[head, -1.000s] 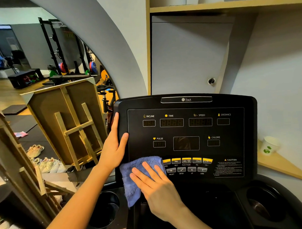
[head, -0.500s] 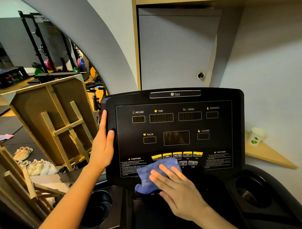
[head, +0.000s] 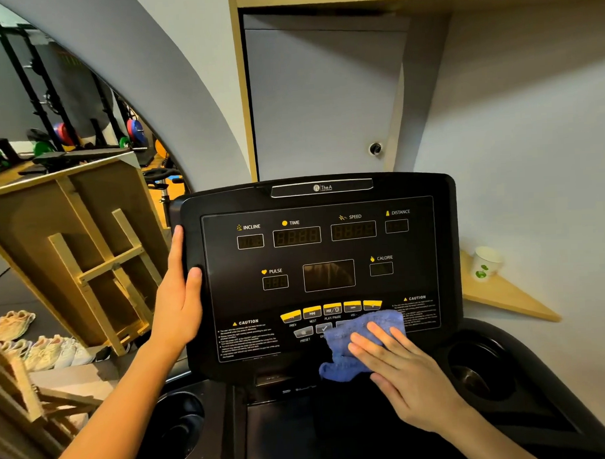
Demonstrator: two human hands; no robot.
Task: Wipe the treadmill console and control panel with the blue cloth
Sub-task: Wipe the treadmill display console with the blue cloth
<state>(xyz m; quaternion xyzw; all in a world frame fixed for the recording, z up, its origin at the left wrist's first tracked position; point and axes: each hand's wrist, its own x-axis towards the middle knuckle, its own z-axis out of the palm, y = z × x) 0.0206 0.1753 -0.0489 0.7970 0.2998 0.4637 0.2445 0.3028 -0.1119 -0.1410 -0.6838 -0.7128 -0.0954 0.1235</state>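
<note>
The blue cloth (head: 358, 344) is a soft, nubby terry rag, bunched into an uneven wad whose long axis runs from its lower-left end up toward its upper-right corner. It lies pressed flat against the lower part of the control panel (head: 320, 280), under the fingers of the right hand (head: 407, 376). That hand is open, fingers spread and laid flat on the cloth, pointing up and to the left; the cloth sticks out above and to the left of the fingertips, covering some of the yellow buttons (head: 331, 310) and grey keys.

The panel is a glossy black rectangle with dark readouts, set in the matte black plastic treadmill console (head: 444, 203). The left hand (head: 180, 302) grips the console's left edge, thumb on the front face, fingers wrapped behind, well apart from the cloth. A round cup holder (head: 481, 370) sits just right of the right hand.
</note>
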